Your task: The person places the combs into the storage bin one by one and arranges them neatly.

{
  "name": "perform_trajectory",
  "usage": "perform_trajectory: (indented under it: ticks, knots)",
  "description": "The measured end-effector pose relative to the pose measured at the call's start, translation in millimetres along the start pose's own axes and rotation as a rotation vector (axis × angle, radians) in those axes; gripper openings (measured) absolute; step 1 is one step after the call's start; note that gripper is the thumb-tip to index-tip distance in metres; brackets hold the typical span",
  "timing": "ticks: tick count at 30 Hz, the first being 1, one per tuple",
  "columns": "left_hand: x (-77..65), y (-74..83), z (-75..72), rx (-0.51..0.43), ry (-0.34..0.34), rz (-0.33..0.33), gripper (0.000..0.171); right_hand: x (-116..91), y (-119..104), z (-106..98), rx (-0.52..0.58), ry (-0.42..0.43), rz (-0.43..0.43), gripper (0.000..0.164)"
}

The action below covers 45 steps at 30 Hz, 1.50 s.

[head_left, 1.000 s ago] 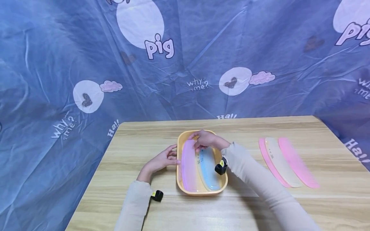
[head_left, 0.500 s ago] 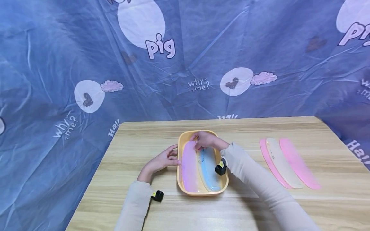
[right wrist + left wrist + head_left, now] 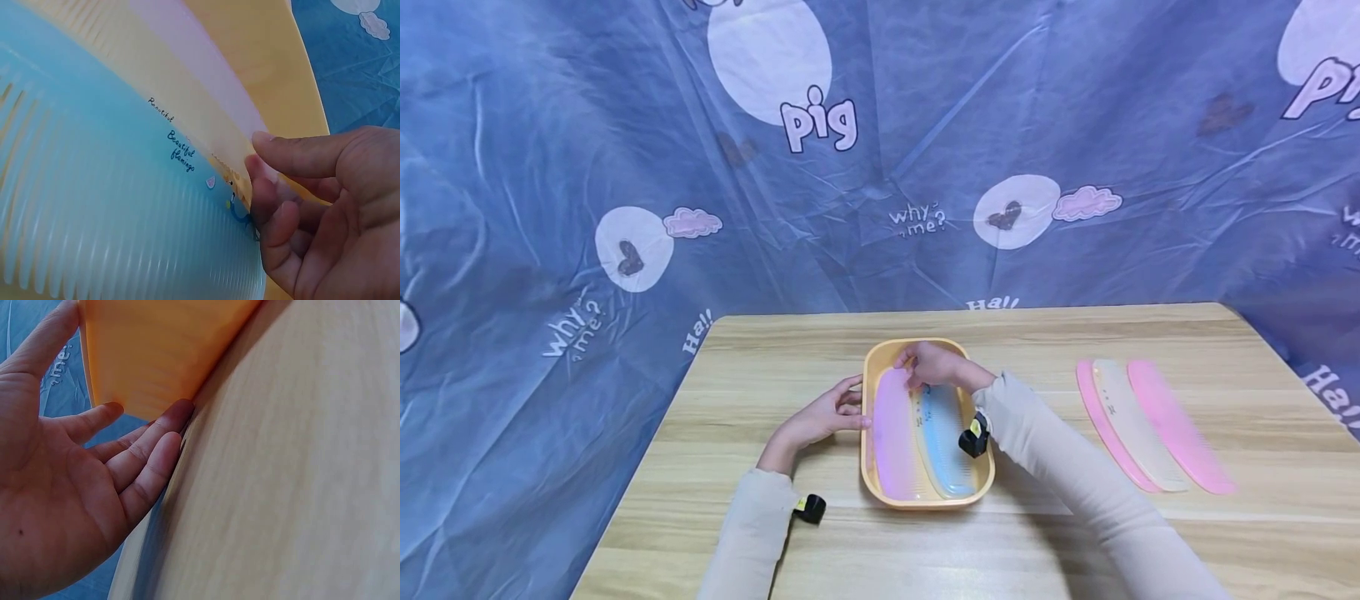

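A yellow plastic basket [image 3: 927, 503] holds a purple comb [image 3: 892, 437], a pale yellow comb [image 3: 181, 112] and a blue comb [image 3: 942, 429], side by side. My right hand [image 3: 934, 364] reaches over the far end of the basket. Its thumb and index finger pinch the far end of the purple comb, as the right wrist view shows; the other fingers curl beside the yellow and blue combs. At the basket's left side, my left hand [image 3: 822, 417] rests thumb and fingertips against the outer wall [image 3: 159, 356], with its fingers spread and fairly straight.
Right of the basket, two pink combs [image 3: 1180, 429] [image 3: 1108, 429] and a whitish comb [image 3: 1135, 425] lie on the wooden table [image 3: 775, 350]. A blue printed cloth [image 3: 880, 167] hangs behind the table. Each wrist carries a small black camera [image 3: 974, 436].
The head view has shifted slightly. Both hands stay in nearly the same places, and the purple comb sits marginally nearer to me within the basket.
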State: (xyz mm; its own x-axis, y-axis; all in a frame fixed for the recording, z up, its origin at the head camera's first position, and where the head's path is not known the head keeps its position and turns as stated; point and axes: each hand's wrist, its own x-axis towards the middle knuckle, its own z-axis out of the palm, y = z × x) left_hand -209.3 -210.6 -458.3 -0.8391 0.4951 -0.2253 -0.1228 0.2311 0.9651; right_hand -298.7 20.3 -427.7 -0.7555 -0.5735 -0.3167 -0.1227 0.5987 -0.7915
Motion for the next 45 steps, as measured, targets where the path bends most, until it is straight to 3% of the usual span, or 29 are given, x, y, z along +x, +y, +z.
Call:
perform_trajectory:
  ticks: [7,16,23,36,45]
  knots:
    - [1.7,-2.0,-0.1,0.016,0.012,-0.001,0.094,-1.5,-0.9,-1.8,-0.004,0.043,-0.030,0.035]
    - [1.4,-1.1,-0.4,0.000,0.005,0.001,0.095,-14.6,-13.5,-14.6,0.082,-0.006,-0.089,0.040]
    - [0.3,-1.6,-1.0,-0.004,-0.007,0.020,0.093,-32.4,-14.9,-37.7,0.116,0.001,-0.100,0.045]
    - [0.1,-3.4,0.3,0.015,-0.001,0.006,0.093,-65.8,22.4,-89.3,0.184,0.049,-0.069,0.049]
    - [-2.2,0.8,0.8,0.021,0.013,-0.012,0.097,-90.2,25.9,-119.2,0.187,0.116,-0.079,0.049]
